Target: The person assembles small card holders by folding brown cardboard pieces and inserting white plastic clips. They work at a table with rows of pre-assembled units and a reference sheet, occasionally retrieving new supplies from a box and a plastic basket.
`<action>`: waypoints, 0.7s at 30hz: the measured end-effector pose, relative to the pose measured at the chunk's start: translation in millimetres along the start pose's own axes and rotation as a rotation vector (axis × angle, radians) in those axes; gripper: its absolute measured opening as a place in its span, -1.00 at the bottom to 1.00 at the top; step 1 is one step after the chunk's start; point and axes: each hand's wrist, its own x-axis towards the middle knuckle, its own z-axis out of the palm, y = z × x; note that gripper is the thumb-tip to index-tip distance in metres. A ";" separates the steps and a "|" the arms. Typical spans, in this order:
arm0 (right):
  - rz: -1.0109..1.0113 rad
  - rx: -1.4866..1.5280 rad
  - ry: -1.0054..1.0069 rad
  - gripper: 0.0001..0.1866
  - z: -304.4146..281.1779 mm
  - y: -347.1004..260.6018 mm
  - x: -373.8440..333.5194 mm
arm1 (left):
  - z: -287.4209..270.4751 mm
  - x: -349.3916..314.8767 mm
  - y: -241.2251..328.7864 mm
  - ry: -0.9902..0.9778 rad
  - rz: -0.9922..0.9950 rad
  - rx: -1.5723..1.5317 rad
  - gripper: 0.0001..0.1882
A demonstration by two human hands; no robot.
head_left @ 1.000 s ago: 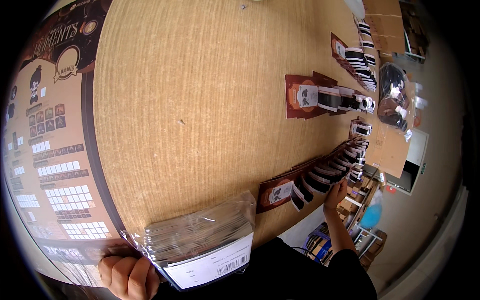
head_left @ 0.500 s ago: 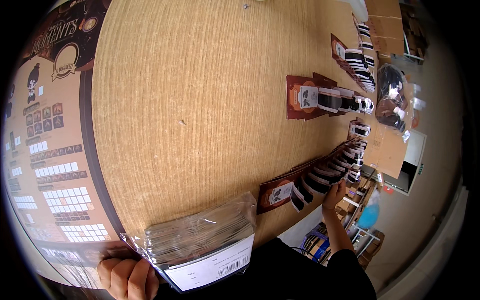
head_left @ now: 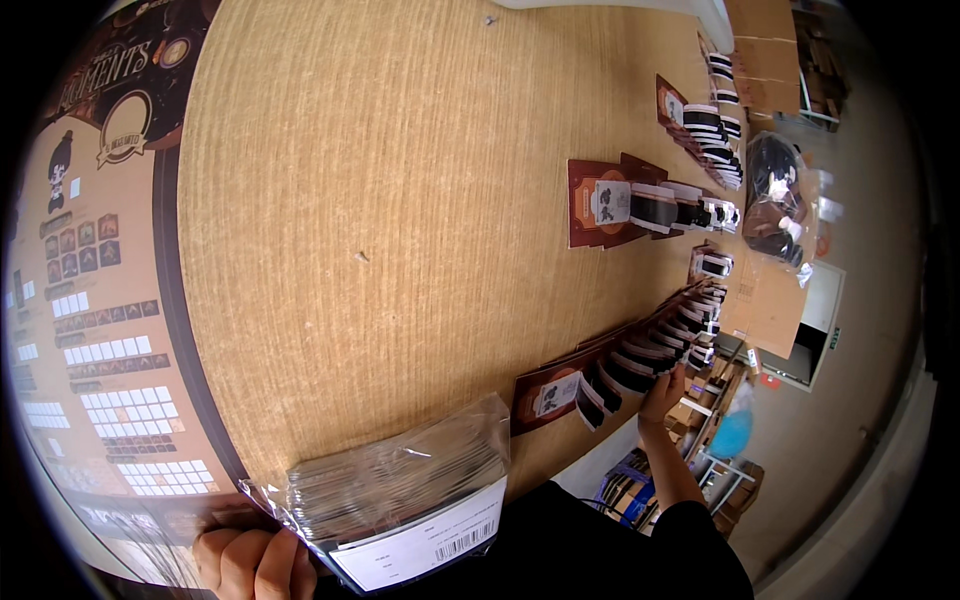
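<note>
1. Wood-grained surface [head_left: 380, 180], brown cards [head_left: 622, 368] fanned near its right side.
2. Left hand [head_left: 252, 562], clenched on a clear plastic bag [head_left: 400, 455], near edge.
3. Right hand [head_left: 662, 396] touches the cards; cannot tell its grip.

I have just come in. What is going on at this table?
At a wooden table, a person has the left hand curled at the left end of a filled clear bag. The right hand is at the nearest row of overlapping brown cards; whether either hand grips anything is unclear. More card rows lie beyond.
</note>
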 end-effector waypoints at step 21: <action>-0.009 0.002 0.014 -0.83 1.6 -1.7 -0.2 | 0.0 0.4 0.5 0.016 -0.009 -0.013 -0.86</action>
